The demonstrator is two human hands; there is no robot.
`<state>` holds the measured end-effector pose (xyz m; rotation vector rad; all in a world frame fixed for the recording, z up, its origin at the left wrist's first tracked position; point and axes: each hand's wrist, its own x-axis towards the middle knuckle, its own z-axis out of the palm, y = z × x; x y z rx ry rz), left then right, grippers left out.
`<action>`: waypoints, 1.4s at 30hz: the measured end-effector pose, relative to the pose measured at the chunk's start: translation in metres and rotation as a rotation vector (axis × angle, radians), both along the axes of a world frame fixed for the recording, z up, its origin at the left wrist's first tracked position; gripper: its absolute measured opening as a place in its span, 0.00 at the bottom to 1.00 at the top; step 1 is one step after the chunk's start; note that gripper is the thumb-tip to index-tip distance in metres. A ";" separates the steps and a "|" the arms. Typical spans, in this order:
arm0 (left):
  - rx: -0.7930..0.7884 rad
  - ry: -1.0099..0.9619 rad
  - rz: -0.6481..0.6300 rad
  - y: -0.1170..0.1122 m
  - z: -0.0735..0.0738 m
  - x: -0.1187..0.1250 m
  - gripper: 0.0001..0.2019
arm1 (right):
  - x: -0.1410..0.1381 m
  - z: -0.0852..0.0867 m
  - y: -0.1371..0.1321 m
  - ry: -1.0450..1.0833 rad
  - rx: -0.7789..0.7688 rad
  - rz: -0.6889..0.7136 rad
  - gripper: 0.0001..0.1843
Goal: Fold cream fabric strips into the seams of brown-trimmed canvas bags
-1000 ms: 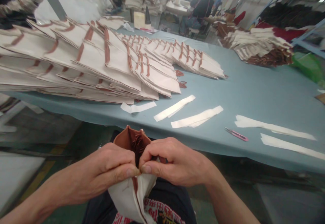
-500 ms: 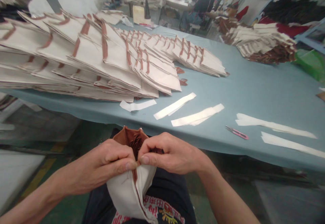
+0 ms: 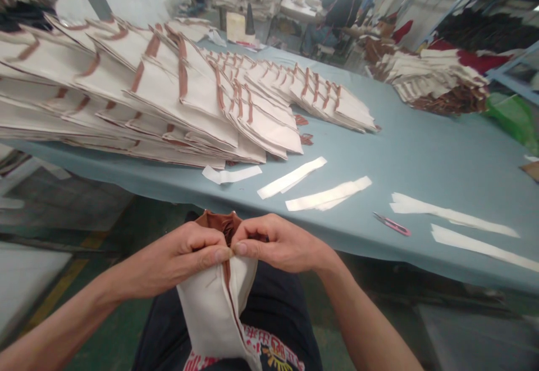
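A cream-and-brown fabric pouch [image 3: 206, 315] stands over the person's lap, just short of the table's near edge, its cream body toward the wearer and its brown mouth [image 3: 214, 219] facing the table. The left hand [image 3: 191, 250] and right hand [image 3: 273, 242] are together on it, thumbs and forefingers pinching the cloth at the top of the brown-edged seam [image 3: 227, 275]; what the fingertips are doing between them is too small to tell. Over the last second the pinch has risen toward the mouth, so less brown shows beyond the fingers and more cream hangs below. The grip itself has not let go, which suggests work on this same spot is unfinished. Beneath lies a dark garment [image 3: 273, 298] with red lettering. On the blue-covered table [image 3: 421, 152], white strips [image 3: 328, 193] lie in a loose row along the near edge, with pink-handled snips [image 3: 391, 224] among them toward the right; these have stayed put. A deep stack of similar pouches [image 3: 197, 118] fills the left side, a smaller row [image 3: 337, 101] sits behind it, and a cream-and-brown pile [image 3: 438, 79] stands near the far right corner.
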<state>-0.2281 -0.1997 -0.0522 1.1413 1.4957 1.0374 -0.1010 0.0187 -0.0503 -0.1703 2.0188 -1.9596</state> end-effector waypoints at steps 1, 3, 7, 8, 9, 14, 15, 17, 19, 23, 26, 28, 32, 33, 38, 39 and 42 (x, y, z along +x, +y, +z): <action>-0.005 -0.009 0.000 -0.001 0.000 0.000 0.27 | 0.000 0.001 0.000 -0.001 0.001 0.002 0.24; -0.024 -0.023 0.012 -0.003 -0.001 0.000 0.27 | 0.000 0.001 -0.001 -0.002 0.001 0.000 0.24; -0.068 -0.084 0.041 -0.006 -0.004 -0.002 0.28 | -0.002 0.001 -0.002 0.010 -0.019 -0.006 0.23; -0.077 -0.115 0.045 -0.006 -0.005 -0.002 0.28 | -0.003 0.000 -0.002 0.012 -0.025 -0.003 0.23; -0.087 -0.146 0.049 -0.006 -0.007 -0.002 0.29 | -0.005 -0.001 -0.002 0.012 -0.031 0.001 0.23; -0.112 -0.228 0.077 -0.004 -0.012 -0.004 0.32 | -0.015 -0.009 0.000 -0.012 -0.056 0.039 0.28; -0.116 -0.237 0.081 -0.004 -0.012 -0.005 0.32 | -0.017 -0.010 0.001 -0.011 -0.068 0.050 0.29; -0.121 -0.253 0.094 -0.005 -0.012 -0.005 0.32 | -0.020 -0.012 0.001 -0.004 -0.093 0.074 0.30; -0.125 -0.263 0.106 -0.007 -0.012 -0.005 0.32 | -0.023 -0.013 0.000 0.000 -0.108 0.091 0.31; -0.146 -0.259 0.120 -0.011 -0.011 -0.003 0.33 | -0.023 -0.010 -0.003 0.000 -0.111 0.101 0.30; -0.145 -0.226 0.149 -0.013 -0.006 -0.001 0.33 | -0.020 -0.006 -0.005 0.000 -0.068 0.088 0.25; -0.134 -0.177 0.161 -0.016 -0.001 0.001 0.32 | -0.017 -0.003 -0.007 0.015 -0.033 0.060 0.21; -0.135 -0.017 0.150 -0.023 0.006 0.006 0.23 | -0.010 0.003 -0.015 0.062 0.006 -0.045 0.07; -0.145 0.032 0.150 -0.025 0.007 0.007 0.20 | -0.009 0.004 -0.018 0.072 0.027 -0.068 0.05; -0.215 0.179 0.139 -0.031 0.010 0.010 0.17 | -0.010 0.002 -0.028 0.097 0.043 -0.107 0.09; -0.220 0.182 0.136 -0.031 0.011 0.009 0.17 | -0.011 0.001 -0.030 0.091 0.027 -0.106 0.09; -0.224 0.185 0.138 -0.032 0.015 0.008 0.19 | -0.013 0.001 -0.033 0.075 0.012 -0.114 0.09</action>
